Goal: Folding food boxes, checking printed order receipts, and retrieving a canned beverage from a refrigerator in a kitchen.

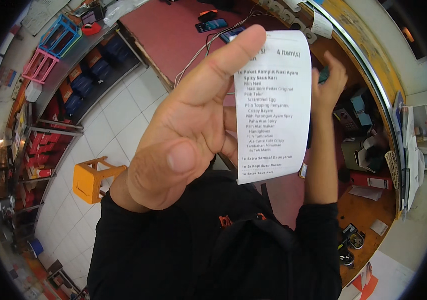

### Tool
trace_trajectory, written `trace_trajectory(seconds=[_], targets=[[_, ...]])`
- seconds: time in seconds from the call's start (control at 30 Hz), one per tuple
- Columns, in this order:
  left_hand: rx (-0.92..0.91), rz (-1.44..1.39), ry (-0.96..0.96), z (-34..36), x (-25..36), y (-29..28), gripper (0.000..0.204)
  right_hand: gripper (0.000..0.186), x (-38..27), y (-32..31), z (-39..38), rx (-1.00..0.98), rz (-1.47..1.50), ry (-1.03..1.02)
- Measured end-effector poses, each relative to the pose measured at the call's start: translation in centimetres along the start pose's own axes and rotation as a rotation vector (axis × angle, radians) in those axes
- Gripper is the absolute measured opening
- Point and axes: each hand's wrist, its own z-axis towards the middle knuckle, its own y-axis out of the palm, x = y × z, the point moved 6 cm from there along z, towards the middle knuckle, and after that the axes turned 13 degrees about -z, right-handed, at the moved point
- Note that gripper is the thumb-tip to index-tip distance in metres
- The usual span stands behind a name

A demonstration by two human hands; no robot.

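Close in front of me, my left hand (183, 120) holds a printed paper receipt (273, 125) upright. The index finger crosses the receipt's upper left corner, other fingers pass behind it, and the thumb sticks out toward me, off the paper. Farther right, my right hand (331, 85) is raised with its fingers curled around a small dark green thing (324, 75) that I cannot make out. The receipt's edge hides part of that hand's near side. Both forearms come out of black sleeves.
A red-topped table (158, 30) with phones and cables lies ahead. To the left, an orange plastic stool (91, 180) stands on white floor tiles, near shelves (48, 145). A wooden counter (368, 215) with papers, a red binder and black tools curves along the right.
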Motion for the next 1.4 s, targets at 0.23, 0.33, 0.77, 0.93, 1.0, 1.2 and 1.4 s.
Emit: trace_trajectory(seconds=[0.23, 0.33, 0.77, 0.93, 1.0, 1.2, 1.4], targets=[[-0.033, 0.044, 0.042, -1.2, -1.3, 2.1, 0.115, 0.050, 2.4, 2.4, -23.0, -0.472, 0.010, 0.294], [-0.212, 0.040, 0.048, -1.3, -1.5, 3.2, 0.104, 0.051, 3.8, 2.2, -31.8, -0.632, 0.162, 0.422], [-0.032, 0.032, 0.280, -4.5, 7.7, -4.0, 0.111, 0.047, -5.8, 4.3, -31.3, -0.871, 0.080, 0.299], [0.151, -0.002, 0.343, -7.8, 15.0, -11.7, 0.120, 0.045, -15.2, 14.3, -26.2, -0.826, 0.259, -0.042], [0.210, 0.012, 0.380, -9.8, 19.0, -15.1, 0.119, 0.043, -20.9, 18.7, -23.9, -0.854, 0.405, -0.063], [0.340, 0.136, 0.580, -17.6, 31.1, -24.3, 0.118, 0.043, -39.7, 27.2, -20.1, -0.968, 0.515, -0.384], [0.491, 0.217, 0.691, -24.6, 39.0, -31.6, 0.117, 0.036, -43.6, 37.4, -28.1, -1.595, 0.324, -0.578]])
